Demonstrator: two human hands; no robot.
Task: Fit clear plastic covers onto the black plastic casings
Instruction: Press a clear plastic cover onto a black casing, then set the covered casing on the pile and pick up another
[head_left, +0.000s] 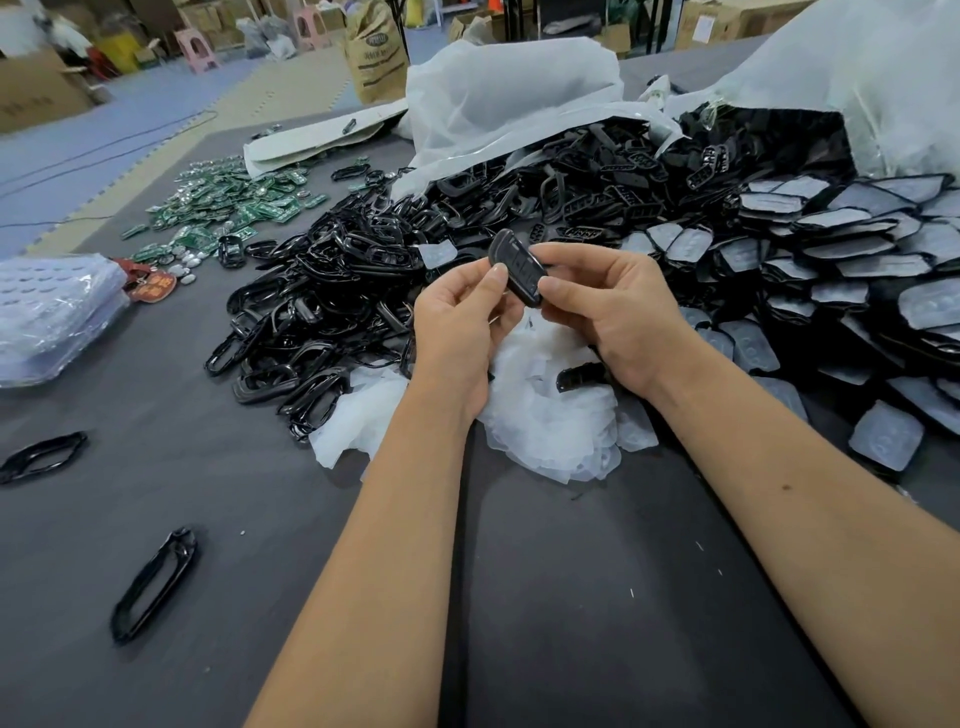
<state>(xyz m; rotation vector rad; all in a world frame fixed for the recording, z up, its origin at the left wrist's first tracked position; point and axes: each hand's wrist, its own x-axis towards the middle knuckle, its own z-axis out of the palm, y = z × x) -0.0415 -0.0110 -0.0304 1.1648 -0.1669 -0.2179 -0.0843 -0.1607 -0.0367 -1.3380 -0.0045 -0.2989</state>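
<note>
Two hands (530, 312), one held casing (517, 273)

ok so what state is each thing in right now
black casing: lifted off the table, pinched between both hands
left hand: grips the casing
right hand: grips the casing
clear covers: loose heap on the table
white bag: open, black parts spilling out

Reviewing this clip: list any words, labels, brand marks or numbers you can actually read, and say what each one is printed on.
None can be read with confidence.
Brown sack: dark oval logo with lines of print beneath, too blurred to read.
Red tag: light characters, too small and blurred to read.
Cardboard box: faint dark print on its side, illegible.
Cardboard box with white label: label print too small.
Black casing held by the left hand and right hand: no visible text.
</note>
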